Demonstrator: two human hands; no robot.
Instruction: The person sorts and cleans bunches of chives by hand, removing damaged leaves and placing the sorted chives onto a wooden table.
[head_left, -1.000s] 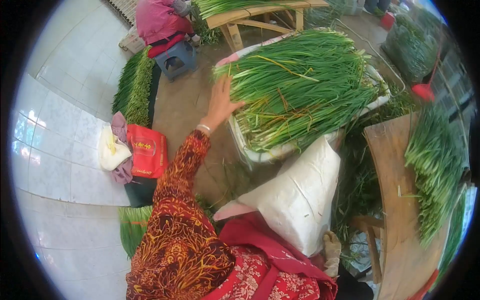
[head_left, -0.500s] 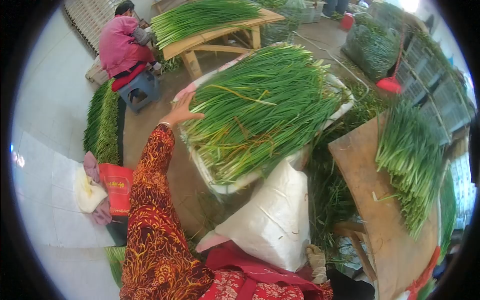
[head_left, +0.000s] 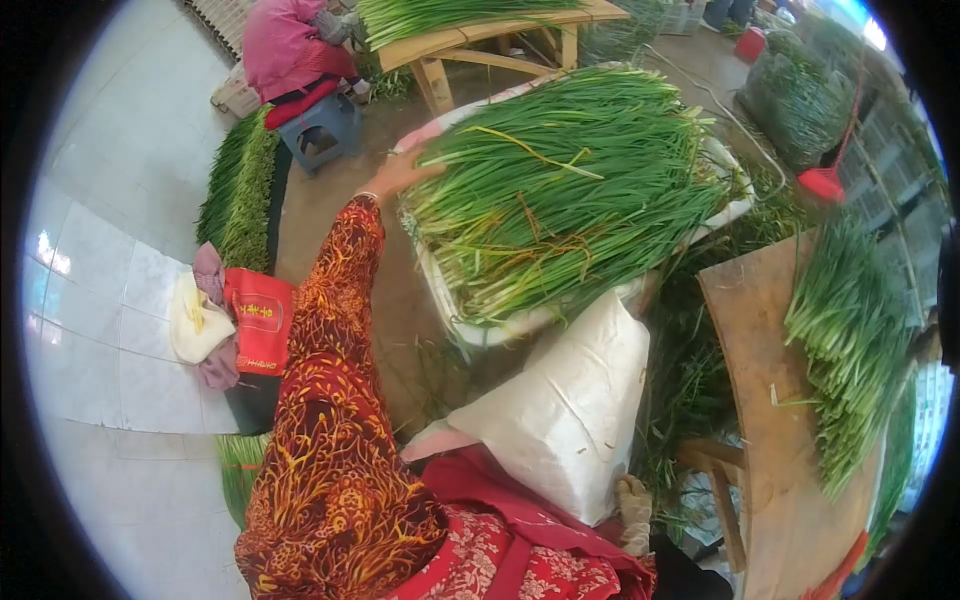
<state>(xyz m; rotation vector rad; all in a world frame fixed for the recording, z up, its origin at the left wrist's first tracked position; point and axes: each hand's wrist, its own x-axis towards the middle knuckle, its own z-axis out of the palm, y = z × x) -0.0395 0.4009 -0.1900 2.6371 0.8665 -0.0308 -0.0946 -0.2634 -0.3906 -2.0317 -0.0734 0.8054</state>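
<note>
Now the left hand [head_left: 400,173] is touching the near-left edge of the long greens [head_left: 580,170], which are lying heaped in a white-rimmed container [head_left: 436,290]. The right hand [head_left: 634,512], seemingly gloved, is resting beside the white sheet [head_left: 570,405]. How far either grip is opening, or what it is holding, I cannot tell.

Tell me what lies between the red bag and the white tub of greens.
The patterned left sleeve and brown floor lie between the red bag and the white tub, in the head view.
</note>
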